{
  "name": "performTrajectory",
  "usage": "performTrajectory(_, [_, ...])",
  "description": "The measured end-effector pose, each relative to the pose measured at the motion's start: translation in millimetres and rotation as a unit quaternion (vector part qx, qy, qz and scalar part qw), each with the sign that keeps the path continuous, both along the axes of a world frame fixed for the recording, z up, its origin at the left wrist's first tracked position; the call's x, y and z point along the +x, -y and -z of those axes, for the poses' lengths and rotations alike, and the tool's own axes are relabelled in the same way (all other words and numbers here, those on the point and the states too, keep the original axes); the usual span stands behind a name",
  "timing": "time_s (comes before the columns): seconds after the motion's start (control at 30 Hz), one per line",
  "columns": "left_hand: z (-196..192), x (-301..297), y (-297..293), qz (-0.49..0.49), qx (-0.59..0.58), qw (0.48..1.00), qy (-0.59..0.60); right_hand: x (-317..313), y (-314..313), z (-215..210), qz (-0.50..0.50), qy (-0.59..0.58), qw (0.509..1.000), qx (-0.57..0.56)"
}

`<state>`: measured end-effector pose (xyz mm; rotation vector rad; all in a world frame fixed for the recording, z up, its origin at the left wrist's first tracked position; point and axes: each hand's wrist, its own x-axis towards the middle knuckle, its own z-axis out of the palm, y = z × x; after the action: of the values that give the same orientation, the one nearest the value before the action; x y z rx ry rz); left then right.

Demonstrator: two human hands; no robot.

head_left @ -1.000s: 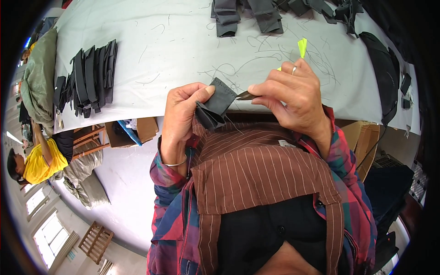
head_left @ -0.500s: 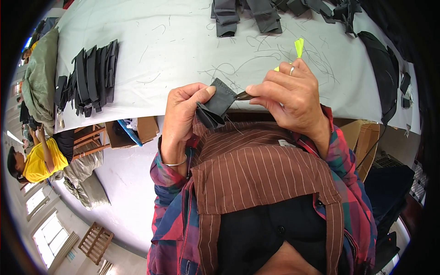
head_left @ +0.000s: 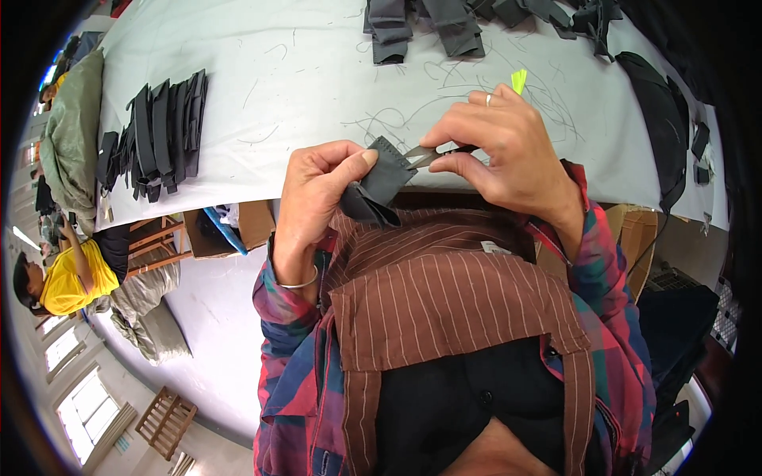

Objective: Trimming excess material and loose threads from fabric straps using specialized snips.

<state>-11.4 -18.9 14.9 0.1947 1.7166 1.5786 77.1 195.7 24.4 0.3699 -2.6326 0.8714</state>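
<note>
My left hand [head_left: 321, 182] pinches a folded dark grey fabric piece [head_left: 384, 176] between thumb and fingers, above the table's near edge. A row of small stitches runs along the fabric's upper right edge. In my right hand [head_left: 504, 151] are small thread snips [head_left: 421, 157] with a bright yellow-green tag [head_left: 518, 81] showing past the knuckles. The blades are parted, their tips at the fabric's stitched edge; whether they touch a thread I cannot tell. Loose dark threads [head_left: 444, 99] lie scattered on the white tabletop beyond my hands.
On the left of the white table [head_left: 262, 151] lies a row of dark fabric strips [head_left: 163, 131]. More dark strips [head_left: 456, 28] are at the far edge, and a black bag-like item [head_left: 655, 119] is at right. Cardboard boxes [head_left: 255, 224] stand below. A person in yellow [head_left: 79, 278] sits at left.
The snips' blades have gone from closed together to parted. My right hand has shifted slightly right and its fingers have loosened; my left hand still holds the fabric nearly in place.
</note>
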Motion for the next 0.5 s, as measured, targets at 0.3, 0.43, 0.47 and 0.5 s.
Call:
performTrajectory(0.3, [3.5,-1.2,-1.0,-0.001,-0.003,1.0,-0.019,-3.0,-3.0,-0.9,-0.042,0.016,0.999,0.028])
performTrajectory(0.43, [1.6,-2.1,-2.7,0.007,-0.022,0.999,-0.025,-3.8,-4.3,0.7,-0.027,0.007,1.0,0.005])
performTrajectory(0.47, [1.9,-1.9,-2.5,0.006,-0.022,0.999,-0.025,-3.7,-4.4,0.6,-0.028,0.007,1.0,0.005])
performTrajectory(0.5, [2.2,-1.9,-2.1,0.009,-0.021,0.999,-0.026,-3.6,-4.3,0.4,-0.025,0.01,1.0,0.012])
